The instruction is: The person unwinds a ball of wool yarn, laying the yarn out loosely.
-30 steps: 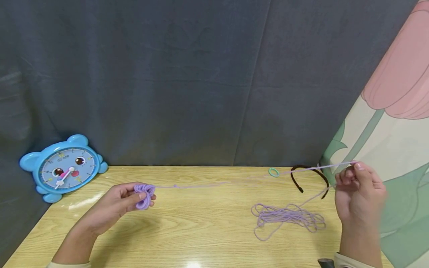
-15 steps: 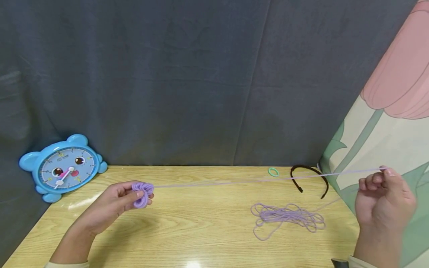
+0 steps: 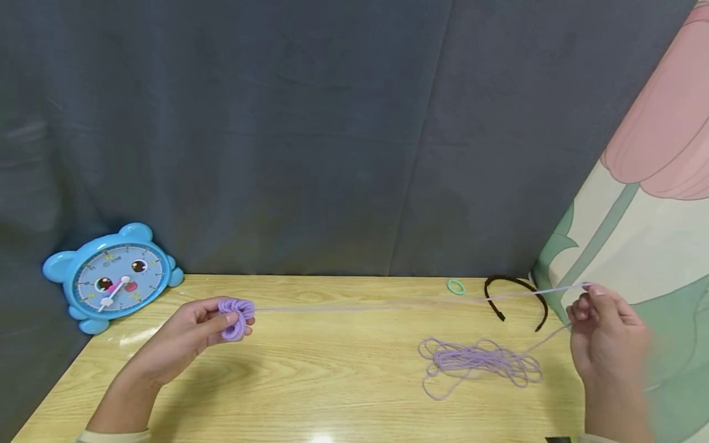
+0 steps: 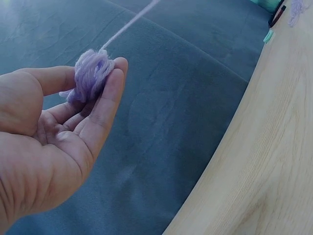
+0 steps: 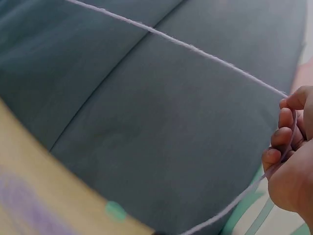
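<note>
Left hand (image 3: 194,332) fingers pinch bundle (image 3: 242,312) above desk's (image 3: 332,381) left side; right hand's (image 3: 609,338) grip strand (image 5: 190,48) over right edge. Loose yarn (image 3: 479,358) near right edge. Light, even tension probably best.

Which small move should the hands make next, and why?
Probably bring the right hand toward the left hand, to wind the strand round the yarn bundle: the left hand pinches that bundle, the right pinches the strand stretched out straight from it, and loose yarn lies in loops on the table.
</note>
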The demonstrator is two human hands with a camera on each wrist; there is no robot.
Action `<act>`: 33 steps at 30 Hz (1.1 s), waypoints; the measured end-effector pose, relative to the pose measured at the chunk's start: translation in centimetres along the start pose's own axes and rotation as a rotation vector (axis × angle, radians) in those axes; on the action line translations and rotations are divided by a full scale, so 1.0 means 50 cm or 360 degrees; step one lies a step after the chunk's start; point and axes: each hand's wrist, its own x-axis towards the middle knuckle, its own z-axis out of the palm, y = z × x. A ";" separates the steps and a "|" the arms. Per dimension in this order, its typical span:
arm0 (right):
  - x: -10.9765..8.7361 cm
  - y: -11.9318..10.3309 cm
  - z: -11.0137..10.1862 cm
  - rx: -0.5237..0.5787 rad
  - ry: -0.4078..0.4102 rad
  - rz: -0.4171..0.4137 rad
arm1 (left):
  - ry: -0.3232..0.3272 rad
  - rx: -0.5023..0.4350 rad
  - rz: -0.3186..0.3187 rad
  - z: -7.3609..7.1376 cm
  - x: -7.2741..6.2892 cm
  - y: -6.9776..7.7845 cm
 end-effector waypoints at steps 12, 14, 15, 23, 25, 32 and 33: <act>-0.028 0.076 -0.109 -0.0608 -0.0258 0.0228 | -0.0042 0.0008 -0.0051 0.017 0.007 -0.008; -0.030 0.084 -0.111 -0.0632 -0.0245 0.0201 | -0.0058 0.0009 -0.0028 0.021 0.009 -0.010; -0.030 0.088 -0.110 -0.0637 -0.0232 0.0183 | -0.0065 0.0005 -0.0021 0.022 0.009 -0.011; -0.041 0.123 -0.040 -0.0705 -0.0358 0.0094 | -0.0084 0.0002 0.0002 0.028 0.009 -0.011; -0.048 0.136 -0.006 -0.0640 -0.0469 0.0095 | -0.0088 -0.0004 0.0007 0.027 0.009 -0.013; -0.088 0.187 0.111 -0.0493 -0.0753 0.0167 | -0.0098 -0.0001 0.0019 0.032 0.011 -0.012; -0.095 0.196 0.125 -0.0514 -0.0772 0.0186 | -0.0100 0.0002 0.0022 0.032 0.012 -0.011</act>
